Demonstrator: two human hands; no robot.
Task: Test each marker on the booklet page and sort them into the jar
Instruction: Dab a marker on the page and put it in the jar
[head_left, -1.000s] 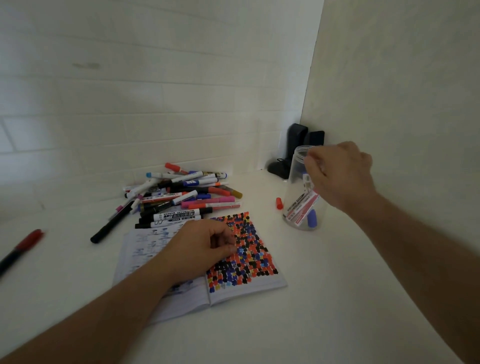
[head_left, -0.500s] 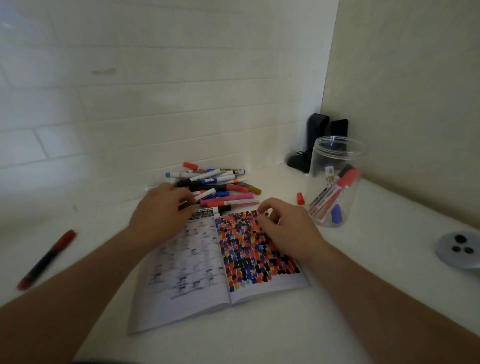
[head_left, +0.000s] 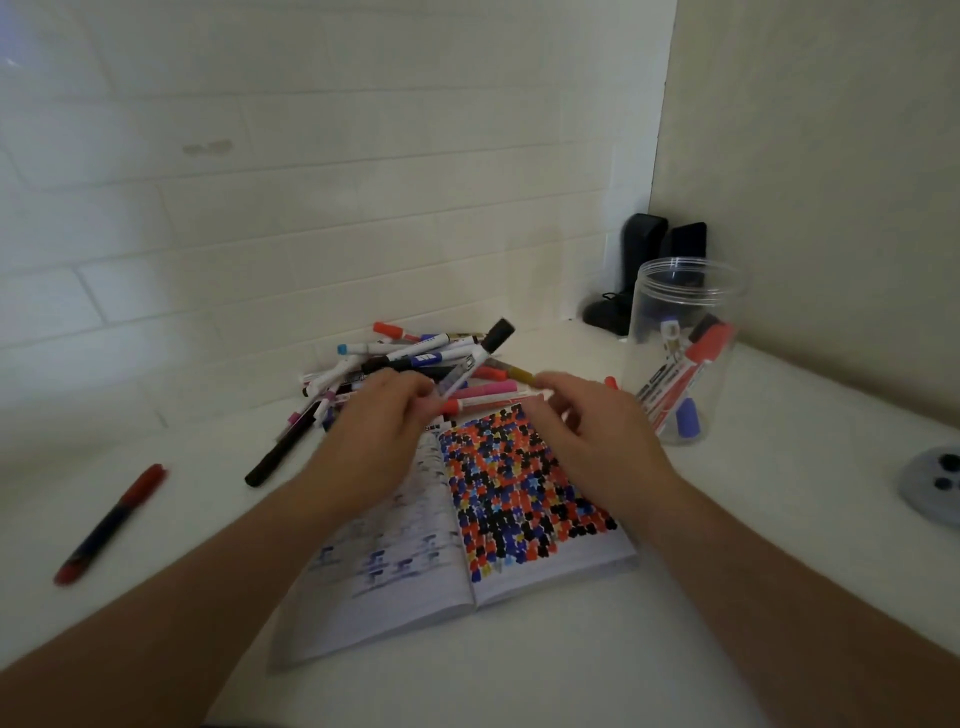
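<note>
Now your left hand (head_left: 382, 415) pinches a black-capped marker (head_left: 475, 361) by its barrel, cap tilted up over the pile (head_left: 405, 364), so your right hand (head_left: 587, 431), fingers loosely spread and empty above the booklet (head_left: 519, 493), can likely uncap it; the jar (head_left: 680, 358) stands just right.

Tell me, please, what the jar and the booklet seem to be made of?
The jar looks like clear, glossy plastic: markers show through its wall, and the rim has moulded thread ridges; glass cannot be excluded. The booklet looks like matt paper: thin pages lying open, with ink blots soaked in.
</note>
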